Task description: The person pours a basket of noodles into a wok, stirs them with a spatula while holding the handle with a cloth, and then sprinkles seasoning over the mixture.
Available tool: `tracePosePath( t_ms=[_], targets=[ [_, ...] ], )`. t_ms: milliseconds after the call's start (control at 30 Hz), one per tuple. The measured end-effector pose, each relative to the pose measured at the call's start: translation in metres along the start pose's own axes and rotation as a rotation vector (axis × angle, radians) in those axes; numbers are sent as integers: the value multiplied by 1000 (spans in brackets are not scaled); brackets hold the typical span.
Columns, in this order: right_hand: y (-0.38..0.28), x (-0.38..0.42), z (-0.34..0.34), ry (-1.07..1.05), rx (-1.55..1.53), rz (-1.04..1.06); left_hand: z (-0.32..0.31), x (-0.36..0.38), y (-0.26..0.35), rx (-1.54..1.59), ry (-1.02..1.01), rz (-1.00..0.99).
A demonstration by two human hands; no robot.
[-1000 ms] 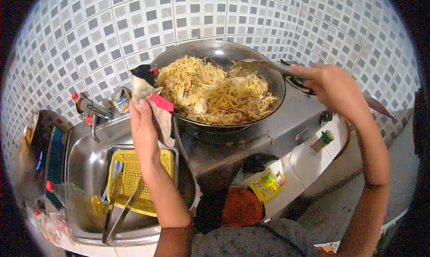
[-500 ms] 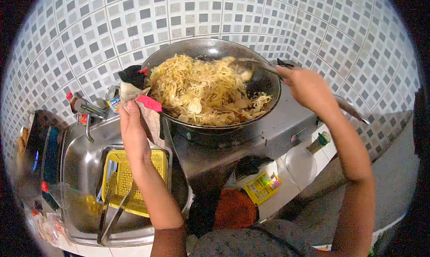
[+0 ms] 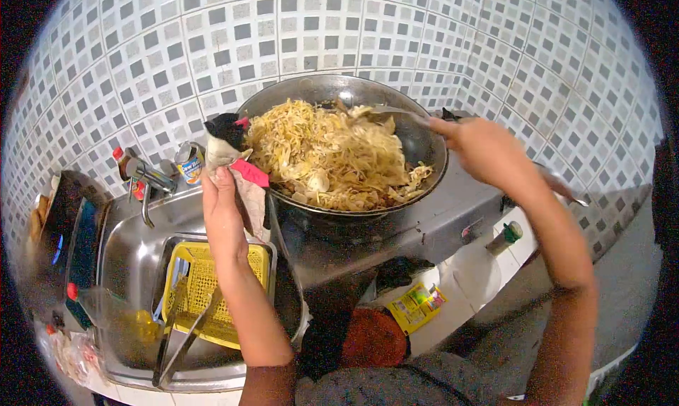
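- Turns noodles [image 3: 318,158] inside the wok [image 3: 426,141], heaped toward its left rim.
- Grips a spatula [image 3: 402,112] at the wok's right rim, right hand [image 3: 488,151] closed; pinches a folded cloth [image 3: 254,197] at the left rim, left hand [image 3: 226,201].
- Probably best done scooping low along the bare right wall, folding leftward, steadying the left rim.
- Reads "Cow B…" on a can [image 3: 189,162] behind the sink's [image 3: 127,264] back edge.
- Carries illegible print on a yellow packet [image 3: 416,307], tiled ledge's [image 3: 449,327] left end.
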State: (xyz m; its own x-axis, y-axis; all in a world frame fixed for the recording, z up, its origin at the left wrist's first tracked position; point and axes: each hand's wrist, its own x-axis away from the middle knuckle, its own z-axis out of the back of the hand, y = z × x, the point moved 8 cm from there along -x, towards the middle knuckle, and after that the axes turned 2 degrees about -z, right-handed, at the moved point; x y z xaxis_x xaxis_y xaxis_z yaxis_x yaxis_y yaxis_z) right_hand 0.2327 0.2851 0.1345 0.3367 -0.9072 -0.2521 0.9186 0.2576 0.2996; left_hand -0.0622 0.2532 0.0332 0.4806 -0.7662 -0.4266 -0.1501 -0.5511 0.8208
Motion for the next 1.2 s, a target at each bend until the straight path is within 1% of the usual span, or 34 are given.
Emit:
tracePosePath(
  t_ms=[33, 67, 100, 133, 167, 200, 300, 333, 400, 500, 600, 667, 700, 767, 833, 900, 933, 967, 1067, 1133, 1167, 1200],
  targets=[
    [4, 6, 9, -43, 13, -21, 1, -3, -5, 44, -34, -1],
    [7, 11, 26, -37, 21, -17, 3, -4, -5, 36, -31, -2],
    [15, 16, 40, 11, 55, -31, 1, -2, -3, 29, -26, -5],
    [22, 22, 51, 24, -13, -46, 0, -1, 0, 23, -20, -7],
    [26, 30, 62, 61, -27, -40, 1, 0, -1, 5, -10, 34],
    [27, 35, 67, 95, -39, -35, 1, -1, 0, 15, -17, 23],
    [8, 34, 40, -73, 53, -64, -1, -2, -1, 10, -35, 0],
    [-4, 30, 27, -39, 110, -73, -1, -1, 0, 11, -18, 1],
    [-5, 15, 2, 34, 94, -62, -2, 1, 1, 11, 14, 1],
    [13, 3, 0, -5, -90, -47, -4, 1, 0, 32, -31, -4],
    [42, -6, 29, 194, -314, 23, 1, -4, -2, 30, -29, -27],
    [43, -31, 34, 156, -240, 63, 1, -3, -3, -7, -21, -23],
    [44, -44, 33, 135, -208, 74, 4, -3, -8, 24, 3, 1],
    [39, -83, 13, 164, -208, 126, 2, -2, -8, 37, -10, 23],
    [22, -102, 2, -60, -363, -146, -1, 0, -3, 66, -38, 38],
    [23, -145, -32, -87, -349, -141, 0, -1, 0, 31, -44, 2],
    [14, -159, -44, -199, -289, -143, 0, -1, 1, 13, -42, -13],
    [6, -171, -57, -311, -227, -138, -1, -1, 0, 72, -48, 2],
    [-33, -189, -65, -392, -261, -12, 0, -4, -5, 109, -69, 2],
    [-55, -180, -62, -423, -358, 18, 1, -3, -2, 68, -31, 4],
    [-64, -164, -45, -417, -443, 8, 4, -3, -4, 64, -21, 13],
    [-77, -146, -22, -335, -366, 130, 3, -3, -5, 63, -13, 20]
  ],
)
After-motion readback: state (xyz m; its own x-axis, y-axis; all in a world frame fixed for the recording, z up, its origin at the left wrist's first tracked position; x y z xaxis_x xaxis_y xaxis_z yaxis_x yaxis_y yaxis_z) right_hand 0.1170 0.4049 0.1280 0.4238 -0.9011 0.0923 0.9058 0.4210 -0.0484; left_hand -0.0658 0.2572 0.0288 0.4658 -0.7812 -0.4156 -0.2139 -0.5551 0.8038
